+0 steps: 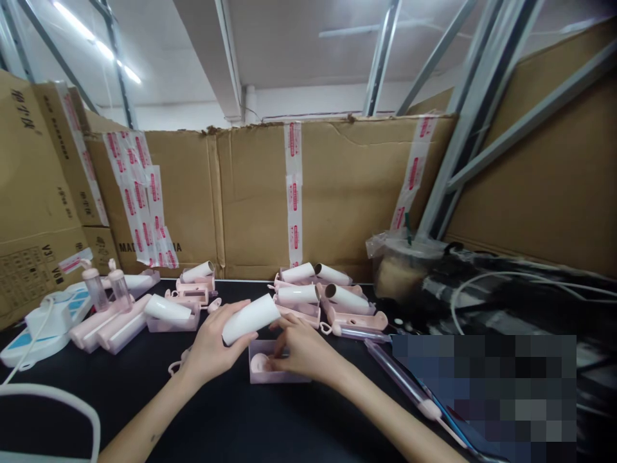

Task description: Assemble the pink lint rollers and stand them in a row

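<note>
My left hand (214,347) is closed around a white roll (251,319), which looks like a lint roller refill and is tilted up to the right. Just right of it, my right hand (301,347) reaches down into a small translucent pinkish case (279,378) on the black table. Its fingers are curled, and their tips lie by a round pink end piece (261,363) inside the case. What those fingers grip, if anything, is hidden. Partly behind my left wrist lies a pink loop (174,368).
Behind my hands lie several pink cases with white rolls (297,294). At left are pink cases with upright handles (119,288) and a power strip (36,334). A drink cup (402,270), clear pink-tipped tubes (402,379) and cables stand right. Cardboard walls (250,199) enclose the table.
</note>
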`<state>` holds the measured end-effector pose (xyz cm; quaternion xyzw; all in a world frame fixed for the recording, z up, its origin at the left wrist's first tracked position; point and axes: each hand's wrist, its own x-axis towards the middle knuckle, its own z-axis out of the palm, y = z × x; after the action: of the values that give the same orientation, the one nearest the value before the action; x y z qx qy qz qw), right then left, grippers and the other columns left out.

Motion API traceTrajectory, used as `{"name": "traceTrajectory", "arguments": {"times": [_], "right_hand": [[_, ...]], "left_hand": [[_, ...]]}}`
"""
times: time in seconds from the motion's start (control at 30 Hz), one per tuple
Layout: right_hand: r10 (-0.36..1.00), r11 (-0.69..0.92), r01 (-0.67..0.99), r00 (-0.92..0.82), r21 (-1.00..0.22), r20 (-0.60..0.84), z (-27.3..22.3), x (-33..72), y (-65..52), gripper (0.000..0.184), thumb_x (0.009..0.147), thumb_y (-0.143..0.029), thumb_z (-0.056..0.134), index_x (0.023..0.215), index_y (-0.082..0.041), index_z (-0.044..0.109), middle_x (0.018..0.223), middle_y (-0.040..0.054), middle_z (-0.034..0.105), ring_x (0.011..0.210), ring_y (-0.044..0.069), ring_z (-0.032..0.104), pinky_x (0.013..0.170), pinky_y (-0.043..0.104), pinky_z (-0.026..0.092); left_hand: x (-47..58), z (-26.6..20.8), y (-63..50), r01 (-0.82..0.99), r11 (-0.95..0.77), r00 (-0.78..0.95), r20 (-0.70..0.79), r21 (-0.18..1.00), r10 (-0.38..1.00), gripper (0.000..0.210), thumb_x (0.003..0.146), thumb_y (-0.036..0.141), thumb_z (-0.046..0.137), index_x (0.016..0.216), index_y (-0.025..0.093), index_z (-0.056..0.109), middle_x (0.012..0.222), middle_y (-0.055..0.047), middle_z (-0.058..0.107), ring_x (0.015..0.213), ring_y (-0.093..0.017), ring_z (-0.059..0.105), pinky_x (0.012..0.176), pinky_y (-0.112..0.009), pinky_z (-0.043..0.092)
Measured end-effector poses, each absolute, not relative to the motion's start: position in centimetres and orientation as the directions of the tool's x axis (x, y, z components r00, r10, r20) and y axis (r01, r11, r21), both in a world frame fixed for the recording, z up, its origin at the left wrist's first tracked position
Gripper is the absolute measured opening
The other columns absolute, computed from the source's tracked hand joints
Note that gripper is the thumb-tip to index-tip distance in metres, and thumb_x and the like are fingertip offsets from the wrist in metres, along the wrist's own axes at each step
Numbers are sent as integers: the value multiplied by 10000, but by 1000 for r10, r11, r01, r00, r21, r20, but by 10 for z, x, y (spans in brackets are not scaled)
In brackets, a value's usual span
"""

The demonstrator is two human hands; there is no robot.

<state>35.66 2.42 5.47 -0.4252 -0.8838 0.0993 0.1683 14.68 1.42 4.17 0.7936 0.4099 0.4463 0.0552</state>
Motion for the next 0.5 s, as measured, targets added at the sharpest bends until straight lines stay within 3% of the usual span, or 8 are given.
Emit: {"name": "traceTrajectory", "arguments": {"times": [0.17, 0.37, 0.5], "right_hand": [[799, 602, 691, -513, -401, 314, 55, 358, 23, 60, 598, -219, 690, 651, -205, 715, 1004, 73, 632, 1019, 291, 521, 880, 389, 395], [890, 451, 434, -152, -780, 431, 62, 383, 36, 82, 711, -249, 595, 706, -182, 548, 705, 23, 652, 697, 201, 643, 648, 313, 510], [884, 467, 191, -73, -863, 462, 63, 384, 35, 216, 764, -326, 603, 927, -192, 560, 889, 55, 688, 848, 217, 662, 747, 343, 532]], "left_hand": [[149, 38, 16, 581, -667, 287, 649, 467, 704, 453, 761, 362, 593, 1183, 220, 508, 1161, -78, 599, 1043, -231, 561, 921, -376, 425], [151, 34, 15, 539, -654, 295, 608, 531, 737, 468, 758, 350, 593, 1200, 231, 498, 1191, -73, 583, 1069, -232, 549, 924, -369, 423], [153, 29, 15, 548, -625, 303, 564, 556, 768, 462, 764, 358, 588, 1201, 242, 493, 1190, -65, 580, 1083, -230, 536, 940, -374, 407]]}}
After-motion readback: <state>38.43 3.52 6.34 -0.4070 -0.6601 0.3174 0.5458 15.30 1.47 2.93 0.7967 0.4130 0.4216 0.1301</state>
